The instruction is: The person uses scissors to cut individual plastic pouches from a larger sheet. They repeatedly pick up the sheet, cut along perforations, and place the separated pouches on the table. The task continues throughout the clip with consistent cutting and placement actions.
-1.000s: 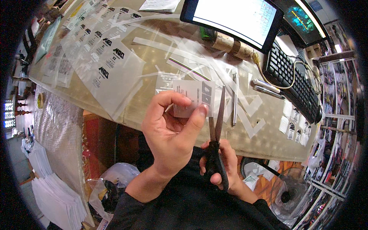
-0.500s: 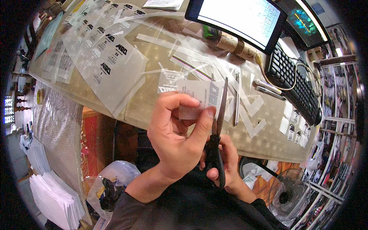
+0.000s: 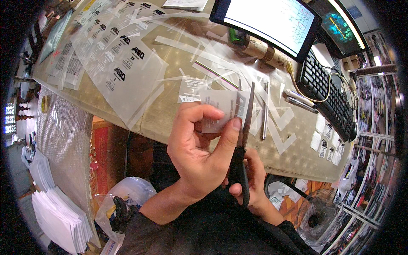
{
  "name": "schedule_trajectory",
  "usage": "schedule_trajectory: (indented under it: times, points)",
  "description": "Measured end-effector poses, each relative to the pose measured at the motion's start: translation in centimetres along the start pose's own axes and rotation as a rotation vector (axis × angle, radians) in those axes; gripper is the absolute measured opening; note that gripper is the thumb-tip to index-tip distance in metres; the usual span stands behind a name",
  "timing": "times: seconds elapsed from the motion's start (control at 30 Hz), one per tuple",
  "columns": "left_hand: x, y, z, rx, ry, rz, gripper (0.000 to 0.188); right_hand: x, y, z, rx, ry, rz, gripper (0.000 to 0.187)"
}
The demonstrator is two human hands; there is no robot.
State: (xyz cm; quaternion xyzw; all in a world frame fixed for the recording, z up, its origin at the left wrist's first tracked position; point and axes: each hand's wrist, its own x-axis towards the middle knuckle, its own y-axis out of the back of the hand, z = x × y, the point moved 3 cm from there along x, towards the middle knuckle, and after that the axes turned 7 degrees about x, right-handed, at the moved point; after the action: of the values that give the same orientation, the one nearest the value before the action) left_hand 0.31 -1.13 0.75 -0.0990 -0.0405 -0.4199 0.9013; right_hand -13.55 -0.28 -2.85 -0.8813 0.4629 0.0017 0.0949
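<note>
Over the desk (image 3: 304, 161), mid-frame, the left hand (image 3: 199, 148) pinches film (image 3: 212, 100) while the right hand (image 3: 257, 187) grips scissors (image 3: 239, 163), now advanced until their parted blades (image 3: 247, 123) seemingly span its side.

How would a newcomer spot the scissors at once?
Start at the beige table and find the right hand at its near edge. That hand holds the scissors: black handles, dark blades pointing away from the person. Unlike the slim silver rod to their right, they are hand-held and have two blades.
</note>
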Motion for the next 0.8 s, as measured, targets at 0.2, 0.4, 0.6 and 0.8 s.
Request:
schedule_trajectory:
  times: [0.2, 0.4, 0.6, 0.8]
  points:
    - [0.11, 0.09, 0.21, -0.013, 0.040, -0.022, 0.026, -0.12, -0.10, -0.08, 0.061, -0.018, 0.000, 0.071]
    - [0.09, -0.05, 0.27, -0.081, 0.066, -0.014, 0.027, -0.24, -0.19, 0.18, 0.083, 0.003, 0.011, 0.071]
    - [0.19, -0.02, 0.38, -0.054, 0.052, -0.022, 0.027, -0.43, -0.09, 0.19, 0.079, -0.001, 0.019, 0.071]
    - [0.24, -0.18, 0.32, -0.079, 0.081, -0.025, 0.029, -0.35, -0.04, -0.21, 0.096, -0.003, 0.016, 0.070]
